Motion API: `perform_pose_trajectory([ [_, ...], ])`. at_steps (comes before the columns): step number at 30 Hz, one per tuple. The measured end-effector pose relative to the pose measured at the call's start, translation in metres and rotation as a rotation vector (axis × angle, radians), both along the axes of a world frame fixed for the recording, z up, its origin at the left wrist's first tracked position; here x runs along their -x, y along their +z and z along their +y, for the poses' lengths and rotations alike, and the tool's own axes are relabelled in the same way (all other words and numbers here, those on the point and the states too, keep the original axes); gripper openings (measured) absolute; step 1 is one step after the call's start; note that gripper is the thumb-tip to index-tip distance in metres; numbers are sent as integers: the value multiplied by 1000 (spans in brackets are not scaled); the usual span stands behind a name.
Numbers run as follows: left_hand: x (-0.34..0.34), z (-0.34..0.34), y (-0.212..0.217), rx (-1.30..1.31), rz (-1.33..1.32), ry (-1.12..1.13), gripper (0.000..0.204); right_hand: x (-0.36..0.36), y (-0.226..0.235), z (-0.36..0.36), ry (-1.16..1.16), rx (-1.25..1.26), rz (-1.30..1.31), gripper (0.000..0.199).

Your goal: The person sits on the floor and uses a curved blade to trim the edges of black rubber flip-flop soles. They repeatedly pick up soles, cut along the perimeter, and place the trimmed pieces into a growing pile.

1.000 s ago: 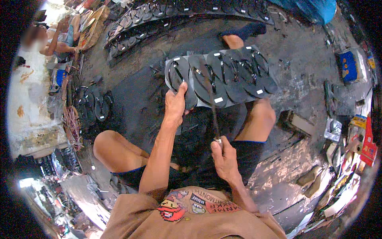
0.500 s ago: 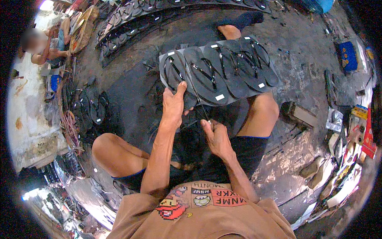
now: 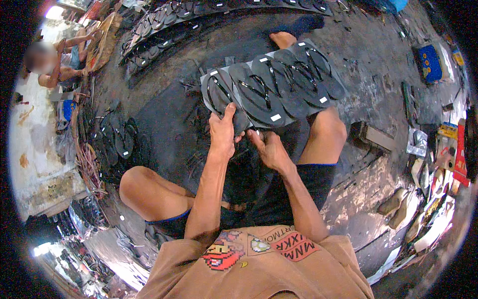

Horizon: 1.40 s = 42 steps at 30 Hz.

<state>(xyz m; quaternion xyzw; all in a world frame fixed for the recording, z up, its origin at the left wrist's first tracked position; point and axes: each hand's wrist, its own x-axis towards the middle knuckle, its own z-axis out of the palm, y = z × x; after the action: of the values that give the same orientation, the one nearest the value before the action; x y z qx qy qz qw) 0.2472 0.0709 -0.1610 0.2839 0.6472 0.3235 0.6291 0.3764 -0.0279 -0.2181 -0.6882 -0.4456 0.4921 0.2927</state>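
Observation:
A dark rubber sheet carrying a row of black flip-flops [image 3: 291, 105] with glossy straps and small white labels is held up before me. My left hand [image 3: 222, 130] is closed on its left end, the thumb lying over the leftmost flip-flop [image 3: 240, 118] and the fingers curled beneath. Just under the sheet's near edge, my right hand [image 3: 274, 150] is pinched shut, close to the left fingertips. It grips a thin, dark, blade-like thing with a pale spot at the thumb; most of it is hidden. The sheet's right end is near my raised right knee [image 3: 328, 130].
Long rows of flip-flops [image 3: 219, 11] lie at the back, and more black flip-flops [image 3: 121, 139] on the floor at left. A rectangular block [image 3: 377, 136] stands right of my knee. Footwear and scraps clutter the far right. Another person [image 3: 64, 62] sits at the far left.
My right hand has moved up to the sheet's near edge, and the thin thing it grips now shows much less. My left hand keeps its grip; the sheet has shifted slightly.

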Motion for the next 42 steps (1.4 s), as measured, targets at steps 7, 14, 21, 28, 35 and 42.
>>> perform_pose_trajectory([
  [7,-1,2,-1,48,-146,95,30,15,-48,30,-108,-364,-144,36],
  [14,1,2,9,97,-257,69,31,28,-86,51,-68,-625,-558,40],
  [21,-6,-2,22,118,-129,105,28,23,-115,74,-119,-697,-439,37],
  [28,-2,-17,46,65,-56,9,31,-3,-108,114,-3,-408,-264,42],
  [35,55,-109,125,-452,439,-190,51,65,51,91,-273,81,928,66],
  [42,94,-125,133,-603,310,-77,50,25,179,35,-20,-463,356,33],
])
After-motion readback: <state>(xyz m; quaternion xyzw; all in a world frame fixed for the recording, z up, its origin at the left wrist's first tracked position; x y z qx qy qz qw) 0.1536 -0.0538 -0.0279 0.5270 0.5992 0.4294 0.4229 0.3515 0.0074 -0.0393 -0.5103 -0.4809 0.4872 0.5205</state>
